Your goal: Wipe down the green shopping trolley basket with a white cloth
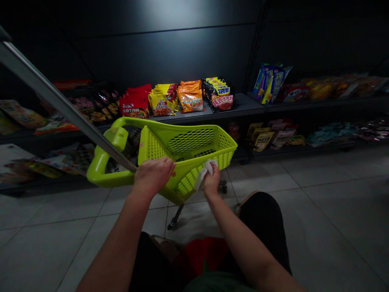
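Observation:
A lime-green plastic shopping cart (pixel 194 162) with perforated sides stands before me, its looped handle (pixel 99 164) towards the left. My left hand (pixel 154 174) is closed over the near top rim of the cart. In my right hand (pixel 212 180) is a white cloth (pixel 201 177), crumpled and pressed against the near side of the basket. The inside of the cart shows bare green walls. A grey metal pole (pixel 75 111) slants down from the upper left and meets the cart beside my left hand; its lower end is partly hidden.
Dark shelves (pixel 243 104) run behind the cart. Instant noodle packs (pixel 190 97) in red, yellow, orange and black stand upright there, with blue snack bags (pixel 270 83) to the right. Pouches (pixel 263 140) lie on the lower shelf. Below is a tiled floor (pixel 328 227); my bent knee (pixel 263 227) is near the cart.

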Demonstrator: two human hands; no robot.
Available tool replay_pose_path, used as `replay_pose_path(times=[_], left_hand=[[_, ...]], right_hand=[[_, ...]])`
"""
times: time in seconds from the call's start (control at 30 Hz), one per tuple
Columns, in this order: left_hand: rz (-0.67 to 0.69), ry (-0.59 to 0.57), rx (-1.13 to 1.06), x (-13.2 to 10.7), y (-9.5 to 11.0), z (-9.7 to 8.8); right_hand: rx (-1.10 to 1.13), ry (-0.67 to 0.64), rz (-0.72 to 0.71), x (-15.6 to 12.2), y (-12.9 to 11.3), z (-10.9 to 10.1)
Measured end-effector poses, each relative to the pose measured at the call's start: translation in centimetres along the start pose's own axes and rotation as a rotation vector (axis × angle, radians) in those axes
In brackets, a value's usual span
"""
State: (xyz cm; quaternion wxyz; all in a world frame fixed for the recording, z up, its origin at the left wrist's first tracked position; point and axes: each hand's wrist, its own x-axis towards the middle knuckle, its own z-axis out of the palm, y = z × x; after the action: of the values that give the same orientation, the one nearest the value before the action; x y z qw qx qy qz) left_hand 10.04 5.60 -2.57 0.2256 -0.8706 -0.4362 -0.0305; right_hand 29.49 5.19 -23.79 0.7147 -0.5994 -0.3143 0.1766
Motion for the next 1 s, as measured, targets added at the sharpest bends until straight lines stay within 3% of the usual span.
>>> replay_pose_path(times=[0.1, 0.17, 0.23, 0.37, 0.53, 0.73, 0.9, 1.0], left_hand=[[0.012, 0.009, -0.006, 0.0, 0.0, -0.1], [0.014, 0.012, -0.012, 0.0, 0.0, -0.1], [0.014, 0.016, -0.019, -0.1, -0.1, 0.0], [0.013, 0.019, -0.027, -0.1, -0.1, 0.1], [0.001, 0.011, -0.022, 0.0, -0.1, 0.2], [0.003, 0.050, -0.011, 0.0, 0.0, 0.3], [0.011, 0.066, 0.007, -0.1, 0.0, 0.0], [0.016, 0.057, -0.006, -0.2, 0.0, 0.0]], right_hand=[[0.042, -0.113, 0.040, -5.0, -0.1, 2.7], [0.059, -0.221, 0.027, -6.8, -0.4, 3.4], [0.058, -0.244, 0.022, -6.8, -0.9, 3.1], [0.029, -0.161, 0.018, -5.7, -1.4, 2.1], [-0.006, -0.408, -0.077, -8.0, -0.2, 2.3], [-0.105, -0.457, -0.108, -10.0, -2.2, 3.1], [-0.152, -0.714, -0.299, -10.6, -2.3, 3.3], [-0.267, -0.779, -0.340, -10.3, -1.4, 2.3]])
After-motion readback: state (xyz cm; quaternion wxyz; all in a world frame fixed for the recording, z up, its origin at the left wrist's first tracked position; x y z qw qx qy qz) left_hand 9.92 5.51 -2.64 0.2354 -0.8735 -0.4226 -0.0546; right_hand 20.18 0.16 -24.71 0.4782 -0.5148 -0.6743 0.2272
